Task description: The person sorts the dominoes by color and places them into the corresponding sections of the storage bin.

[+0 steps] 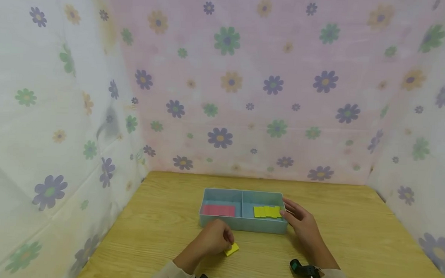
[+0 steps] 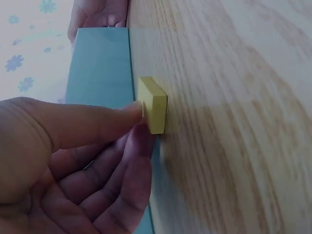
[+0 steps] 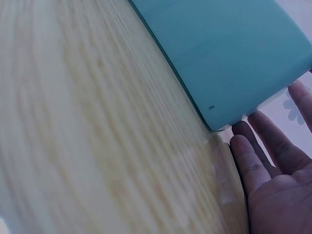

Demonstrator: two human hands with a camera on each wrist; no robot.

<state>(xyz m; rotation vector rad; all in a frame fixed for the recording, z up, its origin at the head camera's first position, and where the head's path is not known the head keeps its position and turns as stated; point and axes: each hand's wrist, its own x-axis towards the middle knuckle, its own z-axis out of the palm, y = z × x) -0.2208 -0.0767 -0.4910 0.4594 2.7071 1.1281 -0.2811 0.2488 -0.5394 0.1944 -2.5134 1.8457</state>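
Note:
Between its thumb and fingertips, my left hand (image 1: pixel 214 238) pinches a small yellow tile (image 1: pixel 233 250) in front of the box. The left wrist view shows this flat rectangular tile (image 2: pixel 157 109) on edge, close to the blue wall. The light blue box (image 1: pixel 241 225) has two compartments. Pink tiles (image 1: pixel 219 210) lie in a row in the left one, and several yellow tiles (image 1: pixel 266 212) overlap in the right one. My right hand (image 1: pixel 303 223) rests against the box's right end, its fingers (image 3: pixel 275 139) extended along that end in the right wrist view.
A divider (image 1: pixel 242 204) splits the box across its middle. The wooden table (image 1: pixel 159 219) carries the box, and flowered cloth (image 1: pixel 247 94) hangs behind it and on both sides. Black straps with devices (image 1: pixel 304 270) sit at the wrists.

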